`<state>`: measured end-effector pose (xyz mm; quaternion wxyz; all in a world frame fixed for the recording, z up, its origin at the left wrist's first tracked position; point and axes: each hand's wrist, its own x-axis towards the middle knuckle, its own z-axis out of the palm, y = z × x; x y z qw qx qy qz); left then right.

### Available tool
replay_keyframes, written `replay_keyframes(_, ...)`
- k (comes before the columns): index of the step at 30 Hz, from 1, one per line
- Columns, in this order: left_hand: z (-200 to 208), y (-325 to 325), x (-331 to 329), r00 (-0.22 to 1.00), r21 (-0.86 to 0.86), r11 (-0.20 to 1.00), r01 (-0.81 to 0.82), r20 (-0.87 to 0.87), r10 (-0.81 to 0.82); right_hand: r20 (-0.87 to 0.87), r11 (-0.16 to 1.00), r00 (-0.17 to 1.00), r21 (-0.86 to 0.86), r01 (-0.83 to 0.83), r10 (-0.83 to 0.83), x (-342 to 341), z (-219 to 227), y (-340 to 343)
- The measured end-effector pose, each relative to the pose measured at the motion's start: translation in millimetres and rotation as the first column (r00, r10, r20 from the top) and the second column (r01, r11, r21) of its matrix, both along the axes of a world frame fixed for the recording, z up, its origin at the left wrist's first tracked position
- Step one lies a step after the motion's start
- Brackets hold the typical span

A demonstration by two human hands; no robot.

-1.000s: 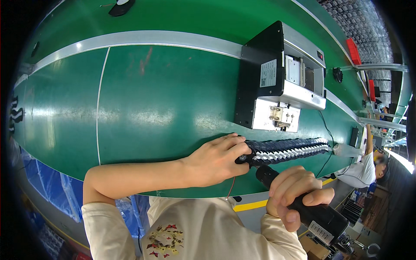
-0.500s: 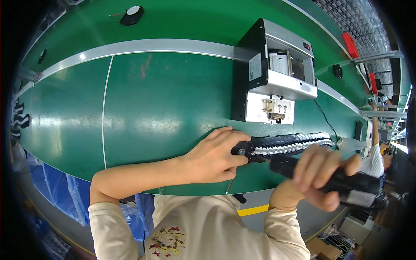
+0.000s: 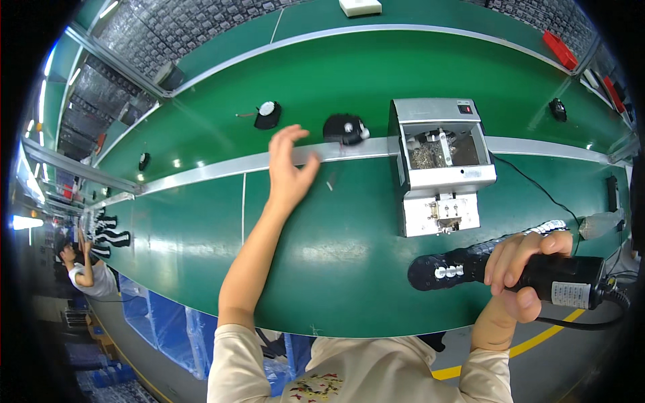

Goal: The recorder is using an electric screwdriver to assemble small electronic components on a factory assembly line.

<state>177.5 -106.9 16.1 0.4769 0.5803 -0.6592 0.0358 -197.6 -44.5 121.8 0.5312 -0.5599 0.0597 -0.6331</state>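
Left hand: the left hand (image 3: 291, 169) is raised over the metal strip (image 3: 222, 169), with its fingers spread and nothing held in it; the two hands are well apart from each other
Right hand: the right hand (image 3: 521, 272) is closed around a black cylindrical tool (image 3: 576, 274), which has a white label and a cable at its rear end
Segmented piece: the long black and white segmented piece (image 3: 443, 270) lies on the green worktop (image 3: 329, 289), in front of the machine; the right hand covers part of it, and I cannot tell if the tool touches it
Black parts: near the left fingertips, one black part with a white disc (image 3: 267, 114) lies a little beyond, and another dark rounded part (image 3: 344, 129) lies to the right, just beside the strip
Machine: the silver and black machine (image 3: 443, 176) stands right of the middle, with an open window in its upper side and a small metal block at its front
Right end: a translucent object (image 3: 600, 226) lies near the far end of the segmented piece
Left end: several black and white pieces (image 3: 113, 238) lie near a co-worker (image 3: 97, 277) in a white top
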Motion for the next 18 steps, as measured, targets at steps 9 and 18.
replay_keyframes(9,-11,-68,79,0.913,0.125,0.904,-0.408,0.085,0.400,-0.007,0.973,0.999,0.226,0.037,-0.036,4,-1,11)
replay_keyframes(18,67,48,22,0.840,0.466,0.868,0.171,-0.529,0.118,0.014,0.959,0.996,0.271,0.084,-0.092,2,5,16)
